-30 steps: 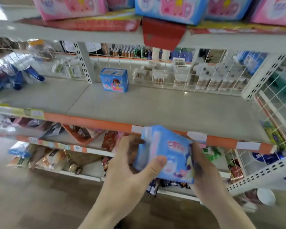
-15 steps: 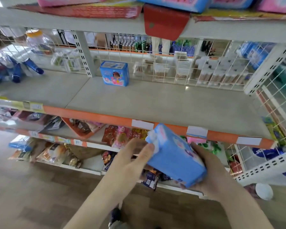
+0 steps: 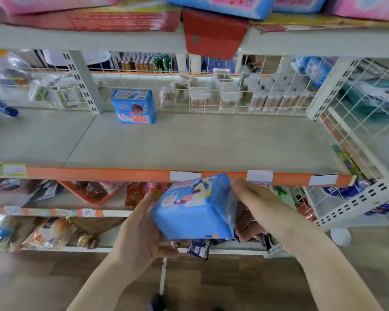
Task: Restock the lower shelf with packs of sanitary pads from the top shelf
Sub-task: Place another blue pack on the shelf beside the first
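Nearest, the left hand (image 3: 142, 232) and right hand (image 3: 254, 207) grip one soft blue plastic pack of sanitary pads (image 3: 195, 209) between them, fingers curled round its sides, just below the front edge of the grey lower shelf with the orange price strip (image 3: 189, 144). On that shelf one matching blue pack (image 3: 133, 106) stands upright near the white wire back. Farthest, the grey top shelf (image 3: 88, 39) carries five visible packs, two blue packs (image 3: 222, 5) and three pink packs (image 3: 54, 3), all cut off by the frame.

We see bright, even daylight-like lighting with soft, faint shadows. The grey shelf board (image 3: 200, 142) is the sharpest area; left of it the goods smear into motion blur, and above it the packs are soft too. Wide-angle distortion bends the shelf's orange edge strip (image 3: 99, 173) and splays the uprights outward towards the corners.
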The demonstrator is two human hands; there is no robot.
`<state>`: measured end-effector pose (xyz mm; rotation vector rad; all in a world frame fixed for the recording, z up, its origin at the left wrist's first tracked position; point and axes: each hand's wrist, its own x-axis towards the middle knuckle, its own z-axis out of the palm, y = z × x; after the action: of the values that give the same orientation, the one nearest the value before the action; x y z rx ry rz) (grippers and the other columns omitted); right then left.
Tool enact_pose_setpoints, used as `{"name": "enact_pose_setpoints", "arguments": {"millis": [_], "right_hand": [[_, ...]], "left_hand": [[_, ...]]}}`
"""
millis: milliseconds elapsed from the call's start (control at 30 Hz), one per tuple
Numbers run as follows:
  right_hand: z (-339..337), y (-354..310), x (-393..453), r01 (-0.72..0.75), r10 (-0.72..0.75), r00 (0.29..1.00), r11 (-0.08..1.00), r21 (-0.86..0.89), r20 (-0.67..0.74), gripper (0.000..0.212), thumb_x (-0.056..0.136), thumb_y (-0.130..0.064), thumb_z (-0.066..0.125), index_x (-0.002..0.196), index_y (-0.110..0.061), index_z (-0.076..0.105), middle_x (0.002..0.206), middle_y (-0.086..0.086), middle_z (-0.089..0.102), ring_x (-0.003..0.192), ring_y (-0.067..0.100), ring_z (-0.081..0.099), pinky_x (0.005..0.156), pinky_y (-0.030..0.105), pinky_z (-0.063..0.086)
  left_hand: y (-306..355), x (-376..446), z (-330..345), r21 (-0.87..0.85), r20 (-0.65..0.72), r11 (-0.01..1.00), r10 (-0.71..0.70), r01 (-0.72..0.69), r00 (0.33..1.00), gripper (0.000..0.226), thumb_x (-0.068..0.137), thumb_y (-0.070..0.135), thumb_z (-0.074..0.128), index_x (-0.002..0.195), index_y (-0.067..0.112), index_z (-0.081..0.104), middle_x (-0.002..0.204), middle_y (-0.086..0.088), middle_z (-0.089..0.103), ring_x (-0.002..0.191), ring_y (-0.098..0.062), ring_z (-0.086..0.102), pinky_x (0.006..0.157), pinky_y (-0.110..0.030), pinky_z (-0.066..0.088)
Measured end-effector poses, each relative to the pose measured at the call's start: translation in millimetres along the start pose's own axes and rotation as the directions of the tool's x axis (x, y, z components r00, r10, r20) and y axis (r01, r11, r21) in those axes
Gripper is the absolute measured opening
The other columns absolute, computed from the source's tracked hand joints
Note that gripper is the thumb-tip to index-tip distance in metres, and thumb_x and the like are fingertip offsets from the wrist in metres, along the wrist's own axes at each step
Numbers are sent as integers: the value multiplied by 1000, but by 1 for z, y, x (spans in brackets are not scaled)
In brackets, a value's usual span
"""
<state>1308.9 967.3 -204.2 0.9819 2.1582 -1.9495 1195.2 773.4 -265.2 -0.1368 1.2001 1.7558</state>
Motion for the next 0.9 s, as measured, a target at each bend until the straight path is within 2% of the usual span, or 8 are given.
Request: {"name": "enact_pose_setpoints", "arguments": {"millis": [133, 200, 333, 400, 500, 633, 800, 900], "right_hand": [[11, -9, 2, 69, -71, 997, 993, 96, 13, 38, 102, -45, 39, 94, -19, 65, 67, 11, 59, 59, 24, 58, 51, 30, 51], [18, -12, 6, 122, -123, 992, 989, 84, 3, 35, 99, -47, 40, 99, -26, 68, 71, 7, 60, 64, 23, 59, 55, 30, 54], [34, -7, 16, 177, -174, 983, 982, 58, -49, 43, 78, -60, 48, 112, -39, 64, 98, -13, 72, 86, 10, 69, 76, 33, 61], [44, -4, 22, 172, -171, 984, 985, 17, -51, 55, 73, -66, 50, 123, -44, 58, 116, -19, 69, 103, -1, 66, 82, 28, 60], [62, -3, 30, 154, -155, 987, 988, -24, -51, 39, 78, -64, 49, 107, -44, 66, 105, -20, 73, 100, -1, 68, 84, 20, 57], [79, -3, 41, 157, -157, 981, 988, -11, -113, 35, 86, -69, 57, 88, -39, 75, 95, -12, 77, 93, 10, 72, 91, 34, 53], [93, 0, 49, 219, -212, 963, 975, 29, -164, 55, 71, -66, 58, 96, -20, 74, 98, -2, 78, 94, 17, 73, 78, 25, 55], [94, 2, 51, 249, -245, 953, 968, 0, -180, 47, 77, -64, 56, 98, -27, 75, 101, 2, 77, 98, 24, 71, 89, 42, 53]], "left_hand": [[13, 9, -13, -34, 70, 999, 45, -42, 997, 80, 33, 49, 95, 101, 10, 76, 95, -17, 72, 66, -29, 71, 44, -38, 57], [19, 13, -22, -31, 65, 995, 96, -95, 993, 92, 21, 44, 99, 101, 7, 73, 97, -17, 74, 74, -30, 73, 53, -41, 61], [37, 17, -32, 64, 49, 965, 251, -254, 967, 86, 31, 43, 98, 102, 8, 66, 103, -15, 74, 87, -29, 74, 68, -40, 63], [44, 18, -38, 127, 33, 939, 318, -320, 948, 58, 53, 26, 92, 99, 8, 62, 96, -12, 75, 83, -24, 75, 62, -30, 62], [52, 20, -41, 229, 68, 900, 367, -372, 928, 31, 74, 10, 80, 96, 12, 58, 88, -7, 76, 78, -17, 75, 60, -23, 58], [62, 23, -55, 308, 160, 859, 376, -408, 913, 38, 79, 31, 81, 103, 13, 57, 96, -5, 76, 89, -17, 75, 64, -21, 57], [70, 30, -76, 356, 233, 827, 372, -435, 899, 60, 69, 45, 70, 114, 6, 57, 106, -9, 75, 101, -28, 72, 73, -29, 59], [71, 33, -83, 381, 263, 820, 347, -428, 900, 59, 70, 44, 70, 115, 9, 58, 107, -9, 75, 103, -29, 72, 76, -33, 60]]}}
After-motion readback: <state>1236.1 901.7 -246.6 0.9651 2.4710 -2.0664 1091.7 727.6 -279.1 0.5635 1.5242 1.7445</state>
